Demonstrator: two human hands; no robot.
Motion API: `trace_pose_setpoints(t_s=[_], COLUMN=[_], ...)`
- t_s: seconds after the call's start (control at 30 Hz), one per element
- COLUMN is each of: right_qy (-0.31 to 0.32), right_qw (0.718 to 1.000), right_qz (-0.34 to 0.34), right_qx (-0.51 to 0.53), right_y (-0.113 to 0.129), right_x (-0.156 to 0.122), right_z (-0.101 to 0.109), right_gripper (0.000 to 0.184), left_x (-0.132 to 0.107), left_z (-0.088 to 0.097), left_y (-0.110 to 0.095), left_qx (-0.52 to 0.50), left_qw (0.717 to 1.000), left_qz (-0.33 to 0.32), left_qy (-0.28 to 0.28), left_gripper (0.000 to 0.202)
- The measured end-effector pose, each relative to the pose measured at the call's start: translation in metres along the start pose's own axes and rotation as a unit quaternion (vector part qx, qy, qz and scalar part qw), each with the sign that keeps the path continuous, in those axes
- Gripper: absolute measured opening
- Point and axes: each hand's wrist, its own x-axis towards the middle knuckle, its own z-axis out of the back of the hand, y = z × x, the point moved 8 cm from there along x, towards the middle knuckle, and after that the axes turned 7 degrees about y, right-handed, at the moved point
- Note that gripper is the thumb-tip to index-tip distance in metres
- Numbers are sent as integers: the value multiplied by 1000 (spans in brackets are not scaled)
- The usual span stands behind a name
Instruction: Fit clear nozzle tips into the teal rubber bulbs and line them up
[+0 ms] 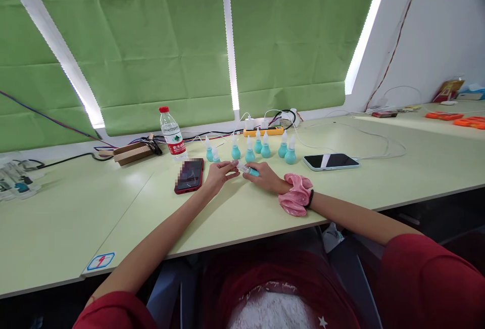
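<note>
Above the table, a small bulb aspirator (245, 168) with a teal bulb and a clear nozzle lies tilted between my two hands. My left hand (217, 176) pinches its clear tip between thumb and fingertips. The teal bulb end is in the closed fingers of my right hand (267, 177), which partly hide it. A pink scrunchie (296, 195) and a dark band circle my right wrist. Just beyond my hands stand several more aspirators of the same kind, among them one on the left (209, 153) and one on the right (290, 154), nozzles pointing up.
Left of my hands lies a red-cased phone (189, 175); a second phone (331, 161) is on the right. Behind stand a water bottle (173, 134), an open cardboard box (134, 153) and an orange power strip (263, 131) with cables. Orange objects (444, 115) lie far right.
</note>
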Motion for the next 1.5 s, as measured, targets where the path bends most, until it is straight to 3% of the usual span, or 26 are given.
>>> trace_pose_setpoints(t_s=[0.17, 0.3, 0.47, 0.67, 0.83, 0.93, 1.03, 1.17, 1.3, 1.5], right_qy=[10, 10, 14, 18, 20, 61, 110, 194, 233, 262], right_qw=[999, 990, 971, 972, 998, 992, 963, 898, 847, 805], right_qz=[-21, -34, -52, -25, -4, -2, -23, -71, -103, -98], right_qx=[-42, -135, -234, -234, -57, 107, 247, 388, 466, 522], right_y=[-3, 1, 6, 7, 6, 6, 3, 1, 2, 8], right_x=[-2, -3, -4, -3, -1, 1, 2, 0, -3, -4], right_z=[-2, 0, 2, 0, 3, 0, -5, -17, -23, -24], right_gripper=[24, 30, 34, 34, 29, 29, 30, 29, 27, 21], left_x=[2, 1, -3, -7, -5, -4, -4, -7, -9, -8], left_z=[0, -1, -1, -1, -5, -7, -11, -17, -21, -22], left_y=[-2, -5, -10, -14, -15, -15, -17, -23, -25, -30], left_qx=[32, 57, 75, 92, 68, 48, 47, 63, 80, 122], left_qw=[999, 998, 997, 992, 996, 997, 997, 993, 990, 985], left_qz=[-1, 3, -27, -63, -63, -57, -50, -56, -62, -85], left_qy=[28, 34, -3, -61, -13, 19, 45, 78, 98, 88], left_gripper=[27, 28, 30, 33, 30, 29, 29, 28, 29, 28])
